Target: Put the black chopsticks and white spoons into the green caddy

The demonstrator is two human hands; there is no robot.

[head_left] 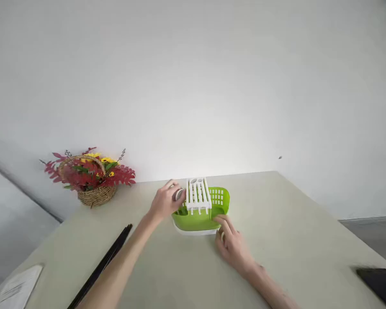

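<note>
A green plastic basket (197, 222) with slotted walls and a white base stands on the table. Across its middle sits a white slatted rack (198, 195) with round holes at the back and small hooks at the front. At the basket's left end, my left hand (164, 201) is closed around a small round object (179, 194) with a pale rim and a greyish middle; its kind is not clear. My right hand (230, 240) grips the front right rim of the basket, fingers over the edge and thumb below.
A wicker basket (96, 196) of red and yellow flowers stands at the back left, by the wall. Long black sticks (116, 244) lie near my left forearm. White paper (19, 287) is at the front left, a black phone-like slab (381, 283) at the right edge.
</note>
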